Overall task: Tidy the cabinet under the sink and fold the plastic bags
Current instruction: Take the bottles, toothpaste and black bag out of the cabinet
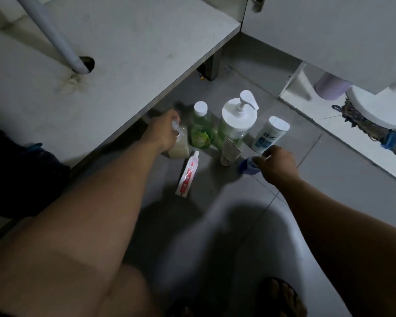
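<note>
While I look down at the grey tile floor (329,175), the white cabinet base (114,65) fills the upper left, its front edge running diagonally, with a white drain pipe (53,35) passing through a hole in it. Just off that edge, on the floor, a row of bottles stands: a large green pump bottle (234,124), a smaller green bottle with a white cap (200,128), and a white bottle with blue print (269,136) toward the right. I see my left hand (161,131) wrapped around a pale spray bottle (180,143) at the row's left end. My right hand (276,164) is closed on a small blue object (249,167) I cannot identify. A beige tube (230,152) stands cap-down between the hands, and a red-and-white toothpaste tube (188,177) lies flat nearer me.
</note>
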